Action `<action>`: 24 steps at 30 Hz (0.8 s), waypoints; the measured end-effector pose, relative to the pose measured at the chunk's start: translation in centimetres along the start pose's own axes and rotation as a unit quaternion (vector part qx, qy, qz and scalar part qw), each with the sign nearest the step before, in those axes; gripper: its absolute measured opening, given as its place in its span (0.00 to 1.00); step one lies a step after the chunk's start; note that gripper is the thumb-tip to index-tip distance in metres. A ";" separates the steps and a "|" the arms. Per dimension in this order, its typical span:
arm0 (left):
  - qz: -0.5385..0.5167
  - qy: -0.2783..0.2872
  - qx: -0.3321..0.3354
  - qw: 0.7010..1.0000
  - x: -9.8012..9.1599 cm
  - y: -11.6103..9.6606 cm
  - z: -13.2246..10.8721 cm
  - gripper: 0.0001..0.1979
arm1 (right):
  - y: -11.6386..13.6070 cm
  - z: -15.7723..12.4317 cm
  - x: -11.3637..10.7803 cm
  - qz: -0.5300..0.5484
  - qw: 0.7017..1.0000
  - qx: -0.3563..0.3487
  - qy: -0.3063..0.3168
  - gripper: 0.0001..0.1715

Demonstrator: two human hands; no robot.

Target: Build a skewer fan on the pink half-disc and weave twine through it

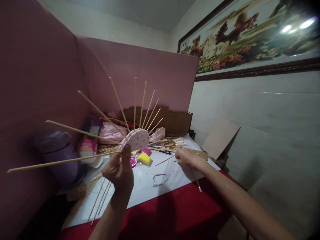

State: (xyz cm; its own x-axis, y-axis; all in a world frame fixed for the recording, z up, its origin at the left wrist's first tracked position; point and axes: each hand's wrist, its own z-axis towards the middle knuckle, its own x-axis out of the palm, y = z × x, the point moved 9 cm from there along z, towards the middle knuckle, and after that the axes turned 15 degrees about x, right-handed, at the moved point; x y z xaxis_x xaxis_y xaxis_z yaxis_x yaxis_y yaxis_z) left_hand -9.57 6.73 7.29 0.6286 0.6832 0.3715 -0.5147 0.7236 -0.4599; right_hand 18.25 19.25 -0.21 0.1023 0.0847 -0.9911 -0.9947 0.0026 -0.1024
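My left hand (120,171) holds up a round disc (140,139) covered in white fabric with pink dots, thumb on its face and fingers behind. Many thin wooden sticks (143,103) stand out from the disc's rim like rays, toward the left and the top. My right hand (186,157) is low over the right part of the white sheet, its fingers curled down. A loose stick (165,160) lies just left of its fingertips. What those fingers hold, if anything, is hidden. Under the right wrist a whitish glue stick or rod (197,181) juts toward the front edge.
Yellow (145,159) and magenta packets (133,161) lie behind the left hand, near a dark blue-handled tool (165,152). Sticks (98,200) lie front left. Dotted fabric (112,131) and cardboard (172,120) stand at the back. A purple container (58,156) is left; red cloth (155,216) covers the front.
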 end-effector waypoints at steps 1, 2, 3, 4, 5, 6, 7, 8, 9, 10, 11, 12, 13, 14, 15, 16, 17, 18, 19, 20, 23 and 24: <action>-0.006 0.002 0.001 1.000 0.1 -0.1 0.0 0.11 | 0.3 -0.2 0.7 -0.007 1.000 -0.019 0.001 0.11; -0.011 0.007 0.001 1.000 0.2 -0.2 0.0 0.11 | 0.6 -0.3 1.3 -0.013 0.999 -0.036 0.000 0.11; -0.012 0.011 0.000 1.000 0.3 -0.2 -0.1 0.11 | 1.0 -0.4 1.8 -0.017 0.999 -0.049 -0.003 0.12; -0.011 0.016 -0.001 1.000 0.3 -0.2 -0.1 0.11 | 1.3 -0.4 2.2 -0.018 0.998 -0.061 -0.008 0.13; -0.009 0.019 -0.001 1.000 0.4 -0.2 -0.2 0.11 | 1.6 -0.3 2.5 -0.018 0.997 -0.070 -0.013 0.14; -0.007 0.023 0.000 1.000 0.4 -0.2 -0.3 0.11 | 1.8 -0.1 2.7 -0.015 0.997 -0.077 -0.019 0.14; -0.006 0.028 0.001 1.000 0.4 -0.1 -0.4 0.11 | 1.9 0.1 2.8 -0.010 0.996 -0.083 -0.026 0.14; -0.005 0.032 0.002 0.999 0.4 0.0 -0.5 0.11 | 2.0 0.4 2.7 -0.004 0.996 -0.088 -0.031 0.14; -0.003 0.035 0.003 0.999 0.5 0.2 -0.5 0.12 | 2.0 0.7 2.6 0.004 0.995 -0.091 -0.037 0.13; 0.001 0.038 0.004 0.999 0.5 0.3 -0.6 0.11 | 2.0 1.0 2.4 0.014 0.995 -0.092 -0.042 0.12; 0.007 0.039 0.003 0.999 0.5 0.5 -0.7 0.11 | 1.9 1.2 2.0 0.025 0.994 -0.091 -0.048 0.11; 0.014 0.038 0.003 0.999 0.4 0.6 -0.7 0.11 | 1.7 1.5 1.6 0.038 0.994 -0.088 -0.057 0.10; 0.017 0.038 0.002 0.999 0.4 0.7 -0.7 0.11 | 1.5 1.6 1.1 0.053 0.993 -0.084 -0.068 0.09; 0.017 0.038 0.001 0.999 0.5 0.7 -0.7 0.11 | 1.2 1.7 0.5 0.069 0.991 -0.078 -0.081 0.09; 0.011 0.035 0.000 0.999 0.5 0.7 -0.7 0.11 | 0.9 1.7 -0.1 0.087 0.989 -0.071 -0.096 0.10; 0.003 0.033 0.000 0.999 0.6 0.6 -0.6 0.12 | 0.6 1.7 -0.6 0.103 0.986 -0.064 -0.111 0.11; -0.002 0.030 0.001 1.000 0.6 0.5 -0.6 0.12 | 0.3 1.5 -1.1 0.117 0.983 -0.060 -0.125 0.13; -0.004 0.027 0.003 1.000 0.6 0.4 -0.5 0.12 | 0.0 1.4 -1.3 0.127 0.981 -0.056 -0.136 0.14; -0.003 0.025 0.003 1.000 0.6 0.3 -0.5 0.12 | -0.2 1.3 -1.4 0.134 0.979 -0.055 -0.145 0.15; 0.002 0.024 0.004 1.000 0.5 0.3 -0.5 0.12 | -0.2 1.2 -1.3 0.137 0.978 -0.057 -0.149 0.15; 0.016 0.035 0.007 0.999 0.5 0.1 -0.5 0.11 | 0.7 1.0 -0.3 0.123 0.979 -0.081 -0.140 0.13; 0.019 0.041 0.010 0.999 0.6 0.0 -0.5 0.11 | 1.4 1.0 0.2 0.112 0.980 -0.097 -0.131 0.12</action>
State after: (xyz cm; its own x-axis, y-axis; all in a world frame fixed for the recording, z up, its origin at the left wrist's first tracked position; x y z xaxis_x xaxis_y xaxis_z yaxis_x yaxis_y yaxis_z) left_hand -8.95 7.10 7.12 0.6530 0.7011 0.2863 -0.5504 0.6990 -0.4565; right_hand 16.86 20.23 -0.48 -0.1489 0.3142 -0.9376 -0.9697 -0.2320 0.0762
